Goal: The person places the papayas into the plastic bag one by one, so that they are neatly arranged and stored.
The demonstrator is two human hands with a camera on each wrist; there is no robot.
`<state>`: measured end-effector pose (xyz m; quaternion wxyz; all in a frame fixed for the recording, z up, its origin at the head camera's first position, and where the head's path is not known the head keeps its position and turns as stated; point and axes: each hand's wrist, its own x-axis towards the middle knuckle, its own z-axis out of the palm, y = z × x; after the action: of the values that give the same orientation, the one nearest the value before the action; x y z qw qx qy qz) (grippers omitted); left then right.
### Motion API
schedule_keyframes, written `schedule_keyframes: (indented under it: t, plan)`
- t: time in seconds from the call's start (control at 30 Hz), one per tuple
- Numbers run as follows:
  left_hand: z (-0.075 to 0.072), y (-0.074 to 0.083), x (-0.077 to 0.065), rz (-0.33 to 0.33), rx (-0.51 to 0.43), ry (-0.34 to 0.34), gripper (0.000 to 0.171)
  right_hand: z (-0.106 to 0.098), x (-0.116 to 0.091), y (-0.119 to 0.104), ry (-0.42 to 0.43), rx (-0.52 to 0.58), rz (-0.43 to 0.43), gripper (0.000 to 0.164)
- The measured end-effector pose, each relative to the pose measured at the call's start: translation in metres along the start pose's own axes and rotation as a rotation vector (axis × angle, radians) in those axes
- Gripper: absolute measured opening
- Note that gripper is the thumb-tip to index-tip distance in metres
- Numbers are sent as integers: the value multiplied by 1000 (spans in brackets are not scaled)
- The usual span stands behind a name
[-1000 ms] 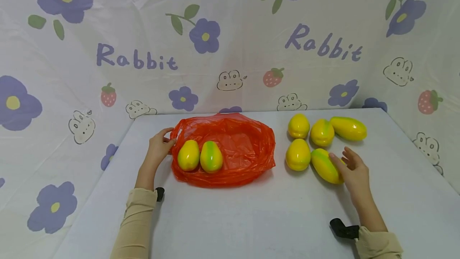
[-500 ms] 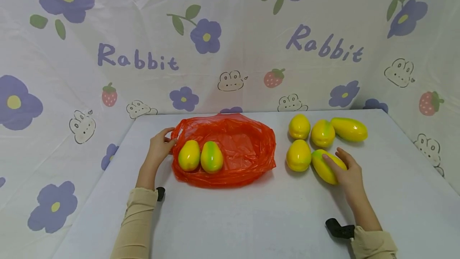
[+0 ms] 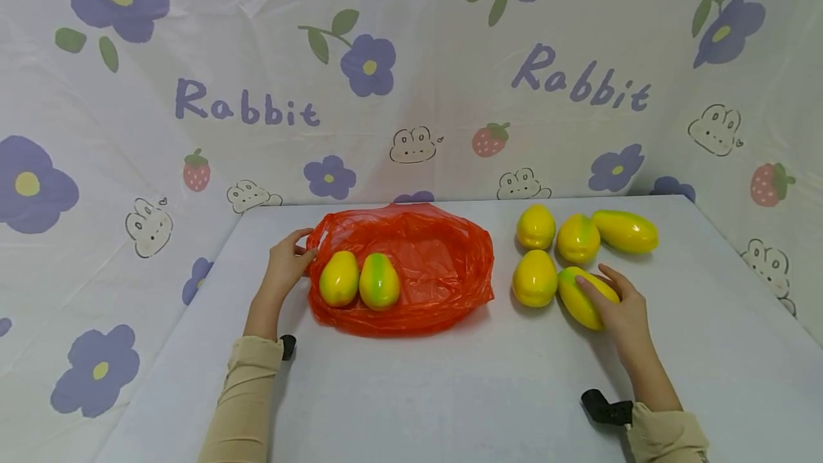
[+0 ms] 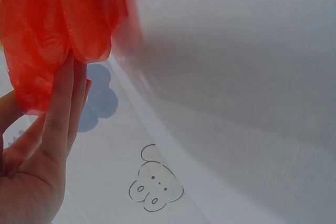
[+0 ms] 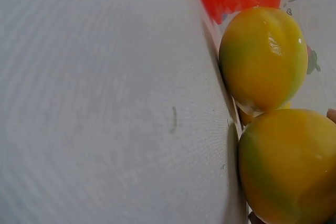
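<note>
In the head view, my left hand [image 3: 286,263] pinches the left edge of a red plastic bag [image 3: 444,270], which lies with its mouth spread. The left wrist view shows straight fingers [image 4: 58,124] against the bag's folds, with the thumb on the other side. Two glossy yellow mangoes, one plain [image 3: 338,279] and one green-streaked [image 3: 380,281], lie in the bag's left part. My right hand [image 3: 629,316] grips a longer yellow-green mango [image 3: 579,302] on the table, thumb on top and fingers along its far side. In the right wrist view this mango [image 5: 289,166] fills the lower right.
Several more mangoes stand close behind and left of my right hand: a near one [image 3: 535,279], a back one [image 3: 536,227], a green-striped one [image 3: 578,239] and a long one [image 3: 625,231]. A printed cloth [image 3: 411,91] hangs behind the white table [image 3: 437,391].
My right hand has moved left onto the long mango and closed its thumb and fingers round it. The left hand and the bag have stayed in place.
</note>
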<state>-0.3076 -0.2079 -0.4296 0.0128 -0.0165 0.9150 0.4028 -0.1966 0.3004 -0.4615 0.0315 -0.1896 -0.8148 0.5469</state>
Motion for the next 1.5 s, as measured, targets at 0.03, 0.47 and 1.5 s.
schedule_keyframes:
  t: [0.03,0.47,1.5]
  plan:
    - [0,0,0,2,0,0,51,0,0,0,2,0,3,82]
    - [0,-2,0,1,-3,-1,51,-1,0,-4,57,34,-1,78]
    - [-1,-1,1,1,11,4,51,6,10,-54,145,198,-50,70]
